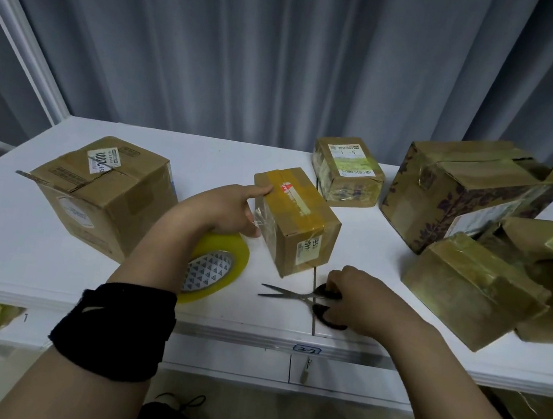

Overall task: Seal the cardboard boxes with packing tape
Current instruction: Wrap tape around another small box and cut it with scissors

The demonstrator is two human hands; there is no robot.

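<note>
On the white tabletop [22,249], the small cardboard box [301,222] being sealed sits near the middle, a little towards the front edge, with brownish tape along its top and a printed label on its near end. The left hand [230,211] presses against the box's left end: its index finger lies stretched along the top edge and its thumb lies low on the side, over a loose bit of clear tape (the other fingers are hidden). Just under that wrist, the yellowish roll of packing tape [216,268] leans tilted near the front edge. The right hand [358,294] has its fingers curled over the black handles of the scissors [293,294], which lie flat by the front edge with their blades slightly parted and pointing left. A larger box [105,189] stands towards the left edge, a labelled box [347,169] sits near the back edge, and a patterned box [459,192] and a taped box [472,290] crowd the right side.
</note>
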